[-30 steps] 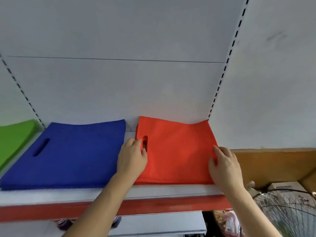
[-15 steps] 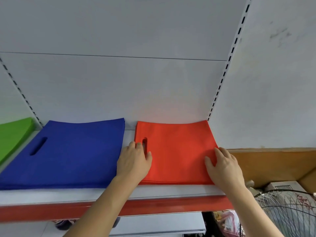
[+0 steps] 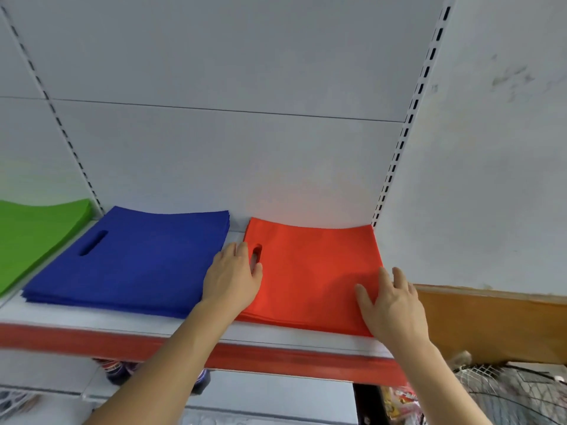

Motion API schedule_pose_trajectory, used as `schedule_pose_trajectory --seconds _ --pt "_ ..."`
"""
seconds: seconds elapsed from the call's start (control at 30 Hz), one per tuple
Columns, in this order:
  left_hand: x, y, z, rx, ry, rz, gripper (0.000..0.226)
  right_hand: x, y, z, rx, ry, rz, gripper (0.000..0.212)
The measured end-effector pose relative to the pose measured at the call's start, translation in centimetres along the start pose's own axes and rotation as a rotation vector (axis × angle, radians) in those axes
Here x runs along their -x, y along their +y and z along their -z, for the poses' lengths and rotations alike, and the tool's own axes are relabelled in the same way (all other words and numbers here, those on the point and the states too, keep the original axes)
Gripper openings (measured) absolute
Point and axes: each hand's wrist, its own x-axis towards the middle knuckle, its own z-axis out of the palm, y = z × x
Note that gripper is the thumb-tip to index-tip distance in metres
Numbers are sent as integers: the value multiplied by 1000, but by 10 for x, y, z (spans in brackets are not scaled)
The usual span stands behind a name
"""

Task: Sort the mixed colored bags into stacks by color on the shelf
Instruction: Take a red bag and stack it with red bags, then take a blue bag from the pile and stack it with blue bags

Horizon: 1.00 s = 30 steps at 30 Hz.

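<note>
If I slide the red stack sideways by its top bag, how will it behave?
Probably floppy: the red stack is thin flat fabric-like bags whose far edge bows slightly. The layers showing at its front edge suggest that the top bag may shear off alone. Both hands, left hand and right hand, lying flat on it should steady it.

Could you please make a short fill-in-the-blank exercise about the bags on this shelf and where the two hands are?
1. Both hands rest on the stack of ____ bags.
2. The left hand lies beside the bag's cut-out ____.
3. The stack in the middle of the shelf, between two others, is ____.
4. At the far left edge of the view lies a ____ stack.

Missing words: red; handle; blue; green. The right hand lies flat.
</note>
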Motion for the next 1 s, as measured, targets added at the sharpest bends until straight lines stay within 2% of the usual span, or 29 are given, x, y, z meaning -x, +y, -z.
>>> schedule_pose_trajectory --seconds 0.1,0.2,0.4,0.7,1.0 --pt "12 -5 10 -36 92 12 54 3 -8 -1 8 104 135 70" --pt "30 -18 20 -54 131 26 60 10 -31 -3 -18 146 277 68" --pt "72 -73 45 -139 146 94 75 39 -101 -14 -69 132 497 74" --pt "146 -215 112 -203 191 289 82 108 -273 -38 -115 62 748 82" --pt "234 -371 163 -208 234 541 76 199 -449 -86 -147 -44 1028 79"
